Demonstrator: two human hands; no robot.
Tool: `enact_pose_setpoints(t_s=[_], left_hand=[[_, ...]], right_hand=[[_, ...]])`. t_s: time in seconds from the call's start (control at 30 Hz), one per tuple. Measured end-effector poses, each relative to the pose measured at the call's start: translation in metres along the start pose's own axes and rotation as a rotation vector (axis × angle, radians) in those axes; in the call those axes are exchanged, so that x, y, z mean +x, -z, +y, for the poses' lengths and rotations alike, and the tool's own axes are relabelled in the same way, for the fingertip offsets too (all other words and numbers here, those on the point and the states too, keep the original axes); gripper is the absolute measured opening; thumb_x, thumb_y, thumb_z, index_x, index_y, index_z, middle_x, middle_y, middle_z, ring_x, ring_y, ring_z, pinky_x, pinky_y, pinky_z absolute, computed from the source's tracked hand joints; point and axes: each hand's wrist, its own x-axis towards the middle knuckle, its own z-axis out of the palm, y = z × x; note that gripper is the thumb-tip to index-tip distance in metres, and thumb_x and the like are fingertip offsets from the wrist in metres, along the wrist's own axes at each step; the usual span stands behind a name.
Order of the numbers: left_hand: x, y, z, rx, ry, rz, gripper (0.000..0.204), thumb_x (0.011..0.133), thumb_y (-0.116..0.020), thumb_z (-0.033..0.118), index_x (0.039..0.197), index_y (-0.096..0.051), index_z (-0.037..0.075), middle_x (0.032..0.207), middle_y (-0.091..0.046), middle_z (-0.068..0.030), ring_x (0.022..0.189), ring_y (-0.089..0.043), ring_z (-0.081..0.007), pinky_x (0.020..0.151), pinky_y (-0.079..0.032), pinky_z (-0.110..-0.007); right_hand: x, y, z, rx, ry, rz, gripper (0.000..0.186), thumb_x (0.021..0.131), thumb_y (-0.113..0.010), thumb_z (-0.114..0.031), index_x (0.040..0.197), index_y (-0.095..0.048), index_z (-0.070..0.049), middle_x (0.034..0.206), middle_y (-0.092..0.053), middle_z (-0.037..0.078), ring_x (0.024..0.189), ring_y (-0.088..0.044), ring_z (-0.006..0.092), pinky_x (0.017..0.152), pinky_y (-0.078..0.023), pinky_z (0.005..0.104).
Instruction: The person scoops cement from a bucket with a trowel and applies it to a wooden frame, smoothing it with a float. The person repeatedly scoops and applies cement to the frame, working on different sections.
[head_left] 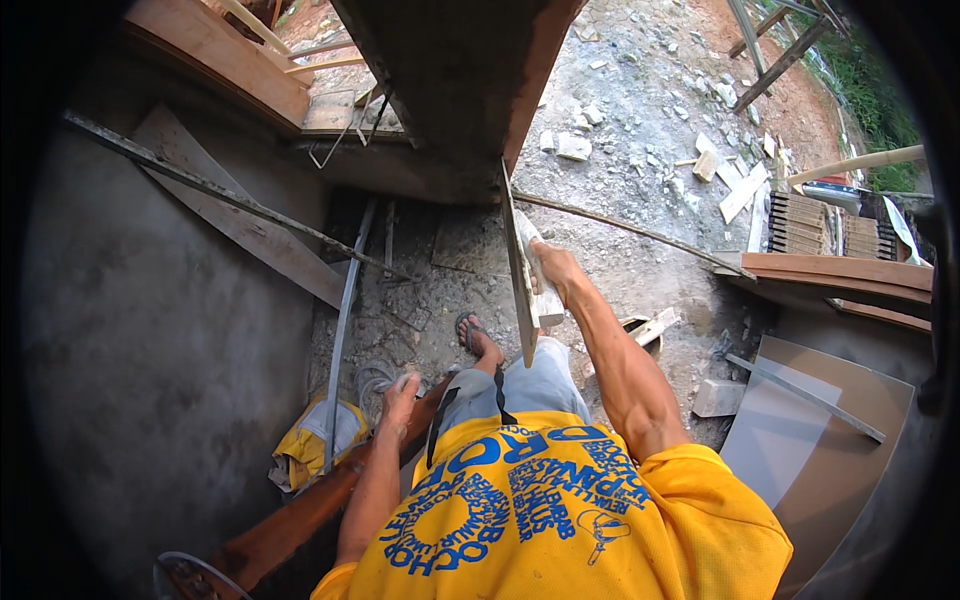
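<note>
Two hands busy, footing loose. Risk, as judged: thin board [521, 270], held on edge by one end only, could twist or slip from grip; rubble underfoot near sandalled foot [478, 338] could shift balance. Right hand [553, 268] closed around board's upper part, beside dark wall's end. Left hand [400, 392] curled over top of reddish plank [300, 515], fingers bent, grip tightness unclear.

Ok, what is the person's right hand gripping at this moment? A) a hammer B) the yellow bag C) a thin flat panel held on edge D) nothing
C: the right hand is closed on the edge of a thin flat panel held upright, edge-on to the camera.
</note>
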Motion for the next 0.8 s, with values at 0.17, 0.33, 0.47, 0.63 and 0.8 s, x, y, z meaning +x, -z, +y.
enact_pose_setpoints(t_s=[0.17,0.33,0.47,0.63,0.8], left_hand=[[0.003,0.004,0.002,-0.021,0.014,-0.028,0.058,0.100,-0.065,0.047,0.134,-0.066,0.001,0.124,-0.069,-0.0103,0.116,-0.062,-0.0208,0.101,-0.047,-0.037],[0.004,0.007,0.008,-0.016,-0.029,-0.045,0.060,0.100,-0.065,0.049,0.136,-0.066,0.001,0.126,-0.068,-0.0108,0.119,-0.061,-0.0206,0.103,-0.046,-0.037],[0.008,0.008,0.007,-0.021,-0.048,-0.093,0.061,0.099,-0.066,0.049,0.136,-0.065,0.000,0.130,-0.068,-0.0116,0.123,-0.060,-0.0212,0.105,-0.045,-0.036],[0.012,0.007,0.006,-0.030,-0.060,-0.098,0.057,0.102,-0.063,0.045,0.136,-0.065,-0.001,0.135,-0.066,-0.0104,0.128,-0.056,-0.0203,0.111,-0.038,-0.037],[0.013,0.009,0.006,0.006,-0.039,-0.104,0.056,0.102,-0.062,0.044,0.136,-0.065,0.000,0.136,-0.065,-0.0110,0.129,-0.055,-0.0208,0.111,-0.038,-0.038]], right_hand=[[-0.021,-0.001,-0.005,-0.059,0.036,-0.004,0.038,0.107,-0.057,-0.034,0.115,-0.069,0.001,0.074,-0.065,0.008,0.049,-0.057,0.0173,0.044,-0.050,0.0348],[-0.047,-0.006,-0.011,-0.052,0.067,0.030,0.041,0.107,-0.057,-0.034,0.121,-0.068,0.003,0.079,-0.068,0.010,0.052,-0.060,0.0184,0.045,-0.051,0.0361],[-0.069,-0.009,-0.017,-0.078,0.095,0.026,0.043,0.108,-0.056,-0.034,0.123,-0.066,0.004,0.086,-0.070,0.012,0.059,-0.063,0.0175,0.050,-0.053,0.0357],[-0.093,-0.005,-0.019,-0.046,0.171,-0.043,0.037,0.107,-0.054,-0.041,0.117,-0.055,-0.005,0.073,-0.055,0.005,0.049,-0.054,0.0145,0.041,-0.051,0.0322],[-0.123,0.020,-0.006,-0.039,0.334,-0.055,0.039,0.107,-0.055,-0.044,0.124,-0.053,-0.009,0.074,-0.056,0.003,0.050,-0.054,0.0117,0.041,-0.049,0.0288]])
